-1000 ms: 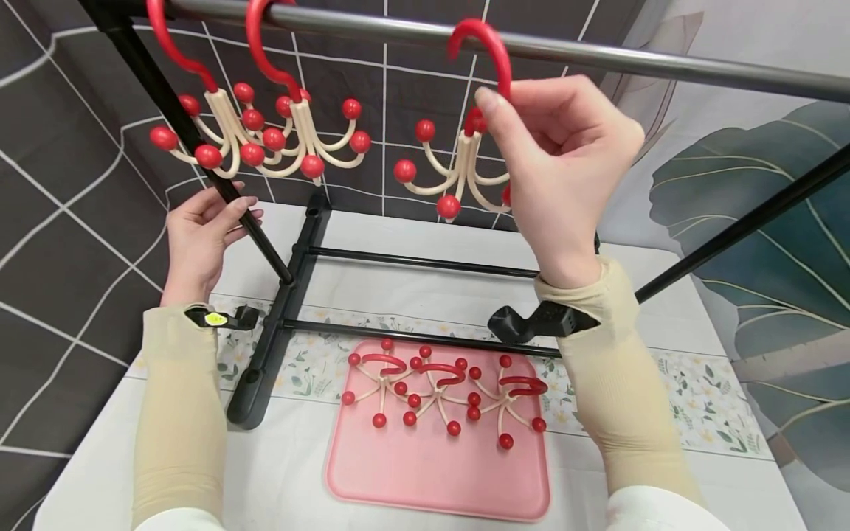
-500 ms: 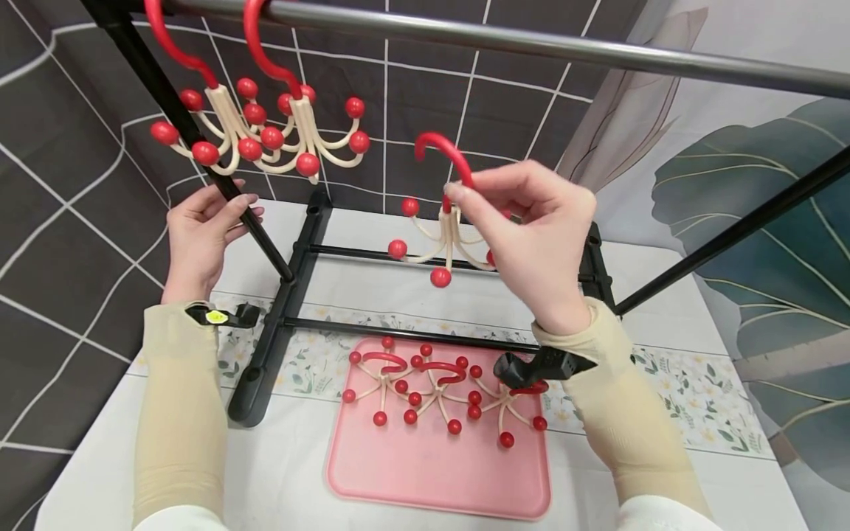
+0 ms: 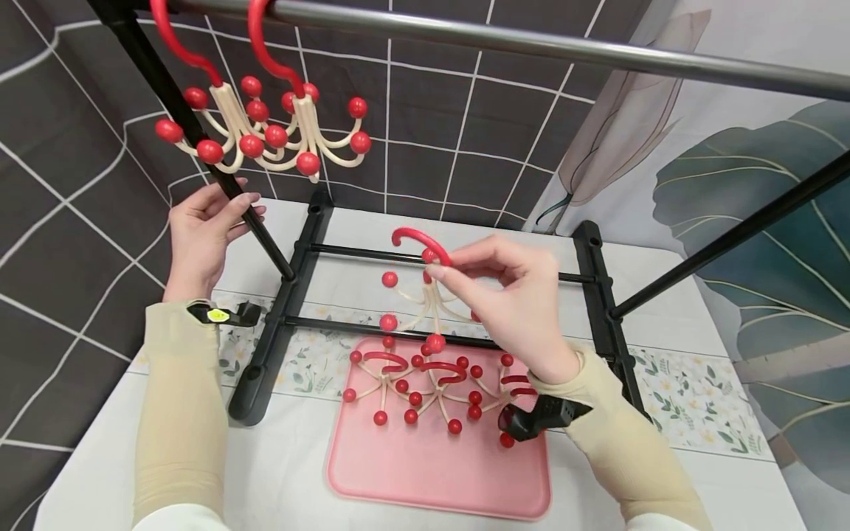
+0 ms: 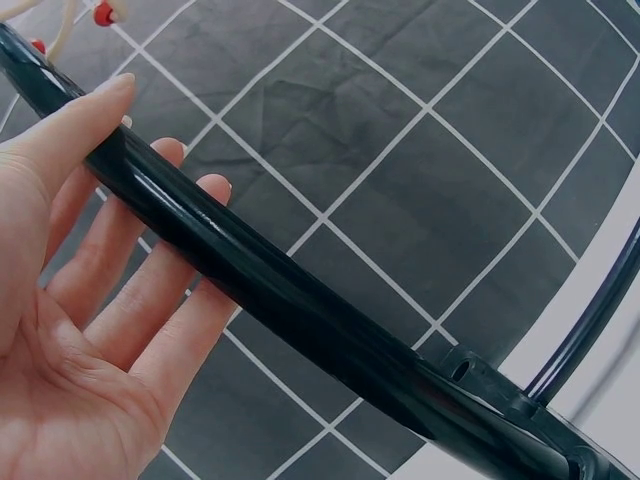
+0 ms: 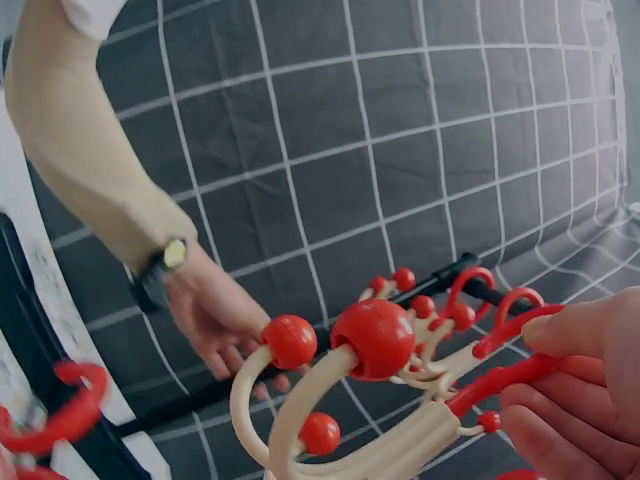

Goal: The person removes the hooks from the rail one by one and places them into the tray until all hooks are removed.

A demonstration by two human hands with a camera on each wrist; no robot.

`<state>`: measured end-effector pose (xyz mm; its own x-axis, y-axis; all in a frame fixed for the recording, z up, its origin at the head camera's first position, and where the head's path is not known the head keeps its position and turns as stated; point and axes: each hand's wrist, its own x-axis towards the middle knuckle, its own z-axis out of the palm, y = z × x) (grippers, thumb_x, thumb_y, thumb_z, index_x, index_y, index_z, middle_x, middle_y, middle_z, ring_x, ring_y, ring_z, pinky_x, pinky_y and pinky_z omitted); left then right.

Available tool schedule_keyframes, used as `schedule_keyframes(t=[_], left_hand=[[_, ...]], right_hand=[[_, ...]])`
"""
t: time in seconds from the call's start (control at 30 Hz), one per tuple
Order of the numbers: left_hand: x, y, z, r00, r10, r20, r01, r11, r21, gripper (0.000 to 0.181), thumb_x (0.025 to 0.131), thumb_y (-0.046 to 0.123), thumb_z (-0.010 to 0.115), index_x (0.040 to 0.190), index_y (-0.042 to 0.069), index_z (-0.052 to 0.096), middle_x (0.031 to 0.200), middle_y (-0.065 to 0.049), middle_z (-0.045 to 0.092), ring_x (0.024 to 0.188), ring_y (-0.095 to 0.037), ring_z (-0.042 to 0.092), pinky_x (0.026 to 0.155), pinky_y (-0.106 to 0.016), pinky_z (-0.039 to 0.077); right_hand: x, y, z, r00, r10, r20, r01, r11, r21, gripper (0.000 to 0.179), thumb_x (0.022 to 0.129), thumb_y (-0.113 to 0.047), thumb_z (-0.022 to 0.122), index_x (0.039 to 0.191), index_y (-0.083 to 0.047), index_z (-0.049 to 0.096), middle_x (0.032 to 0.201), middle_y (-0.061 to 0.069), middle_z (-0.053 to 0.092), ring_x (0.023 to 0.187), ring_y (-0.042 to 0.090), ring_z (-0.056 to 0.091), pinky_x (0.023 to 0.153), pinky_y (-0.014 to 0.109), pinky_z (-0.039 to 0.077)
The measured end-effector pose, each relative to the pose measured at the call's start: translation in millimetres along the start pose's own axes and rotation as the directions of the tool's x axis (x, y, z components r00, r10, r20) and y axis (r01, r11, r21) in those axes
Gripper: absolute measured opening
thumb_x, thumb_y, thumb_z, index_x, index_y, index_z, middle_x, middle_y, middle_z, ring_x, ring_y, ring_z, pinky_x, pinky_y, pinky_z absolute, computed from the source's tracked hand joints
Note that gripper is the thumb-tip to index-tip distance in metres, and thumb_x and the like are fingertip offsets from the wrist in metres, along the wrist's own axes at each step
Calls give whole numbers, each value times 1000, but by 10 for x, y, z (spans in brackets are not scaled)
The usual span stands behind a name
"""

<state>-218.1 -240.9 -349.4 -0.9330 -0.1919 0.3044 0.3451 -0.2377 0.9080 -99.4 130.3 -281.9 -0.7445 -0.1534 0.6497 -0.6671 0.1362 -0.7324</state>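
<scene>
My right hand [image 3: 518,302] pinches a multi-arm hook hanger [image 3: 431,296] by the red hook's lower end. Its cream arms end in red balls, and it hangs upright just beyond the pink tray [image 3: 432,472]. In the right wrist view the hanger's cream stem [image 5: 400,440] fills the foreground. At the left, my left hand [image 3: 202,236] holds the rack's slanting black upright [image 4: 230,260], thumb in front and fingers behind. Two matching hangers, one [image 3: 232,122] beside the other [image 3: 307,122], hang from the top bar [image 3: 478,35].
Several matching hangers, one being the middle hanger [image 3: 438,394], lie along the tray's far side. Low black crossbars [image 3: 372,252] join the rack's feet [image 3: 265,361]. Dark grid-patterned cloth [image 3: 425,169] hangs behind. A second slanting upright [image 3: 724,236] stands at the right.
My right hand has brought the hanger down from the top bar, leftward and nearer the tray, uncovering the rack's right foot. My left hand has stayed on the upright.
</scene>
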Motion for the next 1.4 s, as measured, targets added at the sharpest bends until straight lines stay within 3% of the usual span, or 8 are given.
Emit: schedule_keyframes(t=[0.3, 0.4, 0.53, 0.73, 1.0, 1.4], left_hand=[[8, 3, 3, 1000, 6, 4, -6, 1000, -9, 31, 88, -2, 77, 118, -6, 71, 99, -13, 75, 81, -20, 76, 75, -27, 60], [10, 5, 3, 1000, 7, 2, -7, 1000, -8, 32, 88, -2, 78, 119, -6, 71, 99, -13, 75, 81, -20, 76, 76, -27, 60], [9, 9, 2, 1000, 4, -1, -4, 1000, -4, 34, 88, -1, 78, 120, -7, 70, 99, -13, 75, 81, -20, 76, 76, -27, 60], [7, 11, 7, 1000, -4, 0, 4, 1000, -8, 33, 88, -1, 78, 120, -7, 70, 99, -13, 75, 82, -20, 76, 76, -28, 60], [10, 7, 9, 1000, -3, 1, 3, 1000, -12, 35, 88, -1, 78, 121, -9, 68, 98, -13, 75, 81, -21, 75, 77, -27, 60], [4, 0, 0, 1000, -4, 0, 4, 1000, -8, 35, 88, -1, 78, 121, -9, 68, 98, -14, 75, 82, -21, 75, 77, -28, 60]], right_hand=[[-319, -66, 27, 982, 120, 144, -141, 980, 143, 27, 73, 17, 83, 91, -1, 76, 88, 7, 75, 76, 27, 73, 71, 40, 62], [-412, -98, 62, 970, 145, 197, -188, 956, 224, 28, 73, 19, 82, 90, -1, 76, 88, 10, 75, 73, 28, 73, 69, 43, 62], [-540, -107, 121, 950, 165, 267, -239, 931, 275, 26, 74, 18, 83, 89, -2, 76, 89, 10, 74, 71, 28, 71, 59, 36, 62], [-724, -60, 227, 918, 177, 356, -279, 925, 258, 20, 78, 8, 85, 90, -6, 77, 86, 5, 74, 67, 21, 70, 52, 28, 56], [-1007, 103, 387, 871, 177, 459, -309, 923, 229, 15, 83, 0, 84, 92, -6, 75, 89, 3, 75, 76, 15, 73, 60, 33, 61], [-1340, 352, 550, 846, 181, 502, -354, 894, 274, 15, 84, 4, 83, 92, -3, 73, 88, 9, 74, 77, 10, 71, 63, 34, 62]])
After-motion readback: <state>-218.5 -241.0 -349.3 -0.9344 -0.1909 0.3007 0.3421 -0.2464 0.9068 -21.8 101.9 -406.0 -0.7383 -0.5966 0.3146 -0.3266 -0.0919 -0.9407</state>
